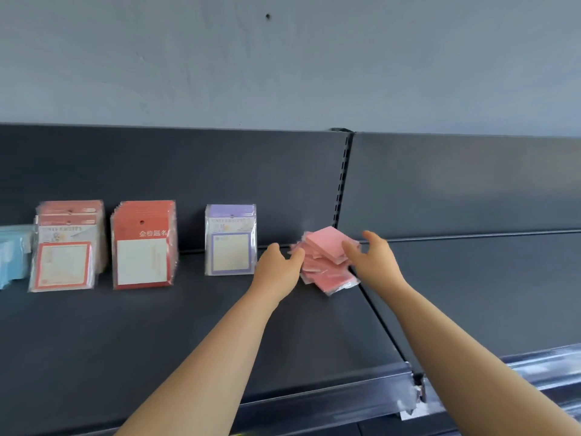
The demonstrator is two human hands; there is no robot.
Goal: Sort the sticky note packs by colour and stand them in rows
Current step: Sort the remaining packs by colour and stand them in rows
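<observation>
- The dark shelf [157, 325] holds four upright rows against its back panel. From the left they are blue packs [12, 256], red-bordered packs [64, 259], red packs [143, 247] and purple packs [231, 240].
- A loose pile of pink packs [327, 256] lies flat by the shelf's right divider.
- The left hand [278, 265] and right hand [374, 256] flank this pile. Their thumbs are raised and their fingers are apart, touching its sides and not closed round it.

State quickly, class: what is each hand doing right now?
Left hand: open, fingers against the pink pack pile.
Right hand: open, fingers against the same pile.
</observation>
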